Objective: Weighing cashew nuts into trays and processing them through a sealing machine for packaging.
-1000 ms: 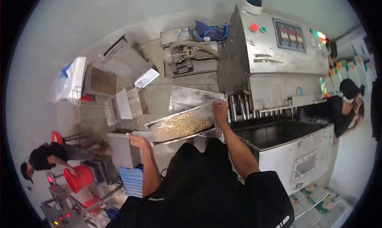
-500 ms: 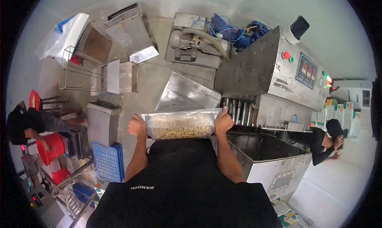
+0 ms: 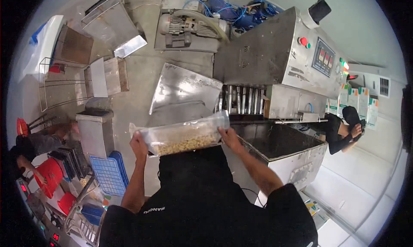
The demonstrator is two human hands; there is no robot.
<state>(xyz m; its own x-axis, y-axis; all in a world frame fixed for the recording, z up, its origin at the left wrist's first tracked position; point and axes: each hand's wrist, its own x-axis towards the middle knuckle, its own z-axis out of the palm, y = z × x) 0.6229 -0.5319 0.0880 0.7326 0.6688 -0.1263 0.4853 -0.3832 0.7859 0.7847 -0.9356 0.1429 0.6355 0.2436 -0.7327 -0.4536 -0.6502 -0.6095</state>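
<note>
A long clear plastic bag [image 3: 183, 137] with pale nuts that look like cashews hangs in front of my body. The nuts lie along its lower side, and its right end is tilted up. My left hand [image 3: 138, 146] is closed on the bag's left end. At the right end, my right hand [image 3: 229, 137] is closed on the bag's edge, below the upper right corner. Just beyond the bag is a sloping metal sheet [image 3: 185, 90], which leads to a row of metal rollers [image 3: 243, 99] on the machine.
A steel machine [image 3: 258, 53] with a control panel stands at the right, above an open dark-lined tank [image 3: 279, 139]. Blue crates [image 3: 107, 173] and a metal box [image 3: 97, 135] are at the left. One person [image 3: 344, 128] is at far right, another person's arm [image 3: 30, 165] at far left.
My view has shifted. The bag has gone from nearly level to tilted, right end up. My right hand has moved from its upper right corner to lower on its right edge.
</note>
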